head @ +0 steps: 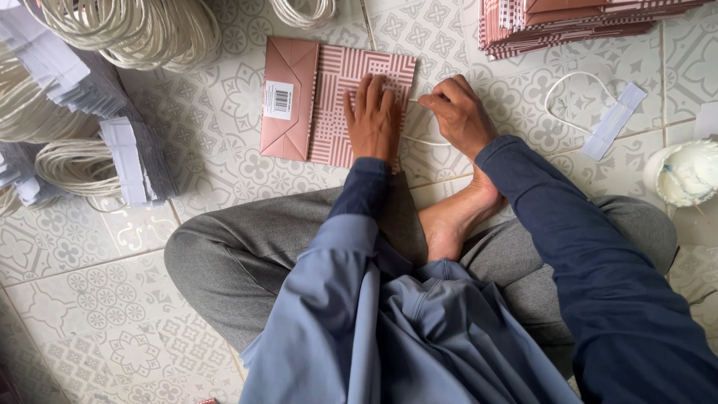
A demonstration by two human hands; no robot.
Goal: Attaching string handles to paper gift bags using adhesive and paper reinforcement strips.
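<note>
A flat folded paper bag [321, 97], pink with a white striped pattern and a barcode sticker on its folded bottom, lies on the tiled floor in front of me. My left hand [372, 120] presses flat on the bag's right end, fingers spread. Beside the bag's right edge, my right hand [458, 112] has its fingers curled and pinches a white cord handle [422, 140] that loops out from under the bag's edge. I sit cross-legged, with a bare foot [456, 217] just below both hands.
Bundles of white cord handles with paper strips [112, 142] lie at the left and top left. A stack of the same striped bags [568, 26] sits at top right. One loose cord handle with its strip [609, 120] and a white glue tub [684, 173] lie at the right.
</note>
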